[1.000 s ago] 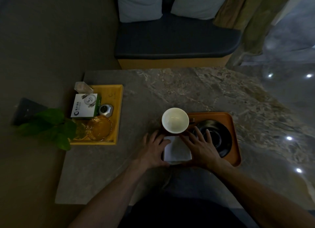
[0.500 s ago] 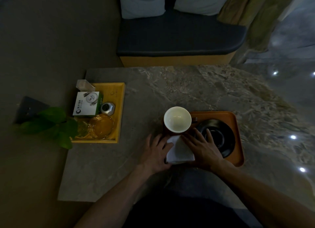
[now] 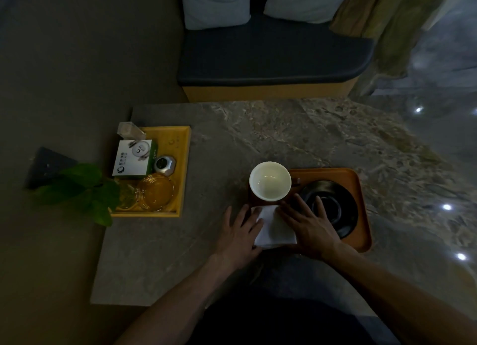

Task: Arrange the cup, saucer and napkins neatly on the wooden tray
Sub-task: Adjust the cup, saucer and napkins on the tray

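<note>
Now the folded white paper napkins (image 3: 275, 228) have skewed from square a second ago to tilted, on the near left of the orange-brown wooden tray (image 3: 361, 190); left hand (image 3: 238, 237) and right hand (image 3: 309, 227), fingers open, press their edges, squaring unfinished

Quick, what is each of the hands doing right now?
Left hand: open, fingers flat on the napkin's left edge.
Right hand: open, flat across the napkin and saucer.
</note>
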